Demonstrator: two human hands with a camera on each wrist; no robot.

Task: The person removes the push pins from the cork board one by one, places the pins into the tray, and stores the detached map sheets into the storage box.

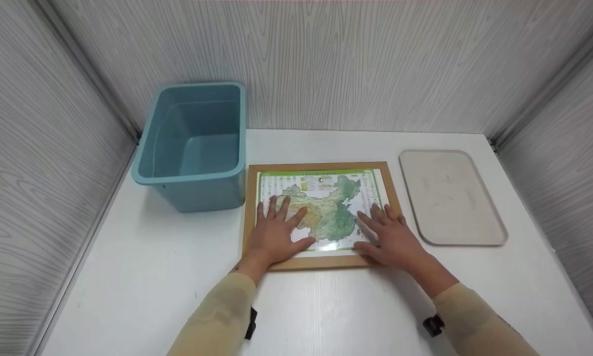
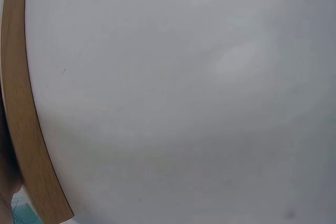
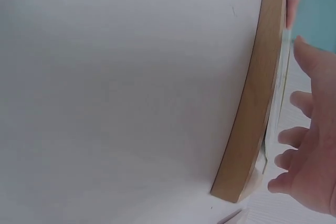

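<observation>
Framed map (image 1: 321, 212) lies flat at centre of the white surface (image 1: 153, 277). Left hand (image 1: 275, 232) and right hand (image 1: 392, 236) both rest on it, fingers straight and spread, gripping nothing. Blue bin (image 1: 195, 146) at 10 o'clock from the map, beige tray (image 1: 449, 198) at 3 o'clock.

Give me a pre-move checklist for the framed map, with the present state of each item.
1. Left hand flat on the map: ok.
2. Right hand flat on the map's right part: ok.
3. Wooden frame lying flat on the white table: ok.
4. Blue bin clear of the frame's left edge: cannot tell, very close.
5. Beige tray bare and apart from the frame: ok.
6. Map seated fully in the frame: cannot tell.
</observation>
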